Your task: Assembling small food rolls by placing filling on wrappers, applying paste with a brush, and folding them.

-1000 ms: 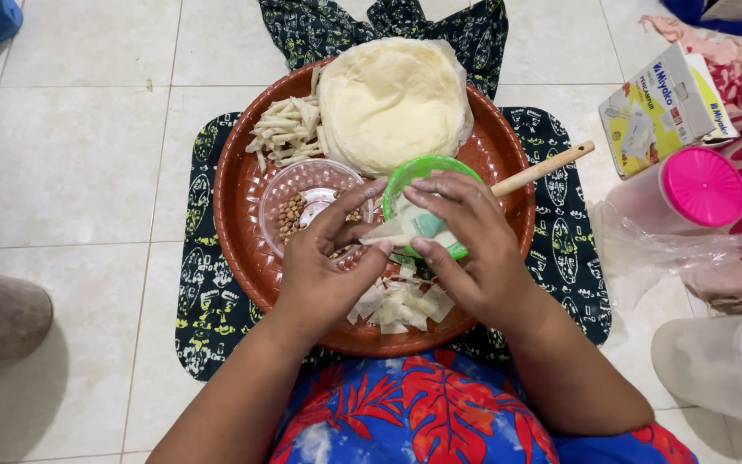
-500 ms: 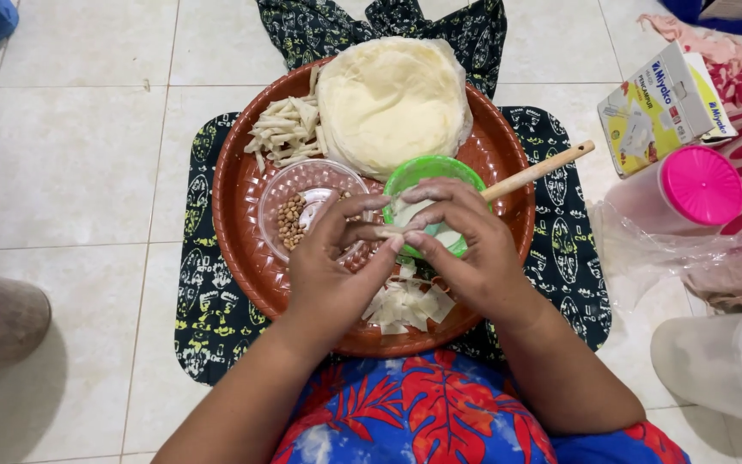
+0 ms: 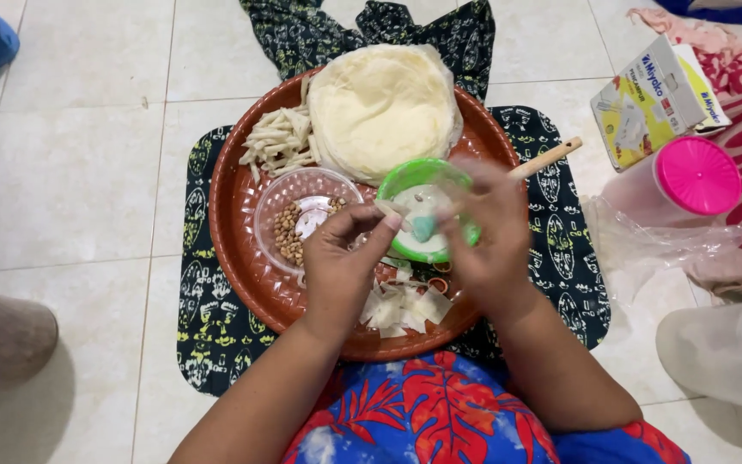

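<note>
Where hands meet: green bowl

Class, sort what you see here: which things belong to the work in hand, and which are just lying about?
In use: left hand, right hand, green bowl, wrappers, nut bowl, tray.

Lying about: pink-lidded jar, carton, plastic bag.

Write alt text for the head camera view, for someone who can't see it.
A person's left hand and right hand meet over a green bowl of white paste on a round brown tray. The tray also holds a stack of thin wrappers, pale sticks and a clear bowl of peanuts.
</note>
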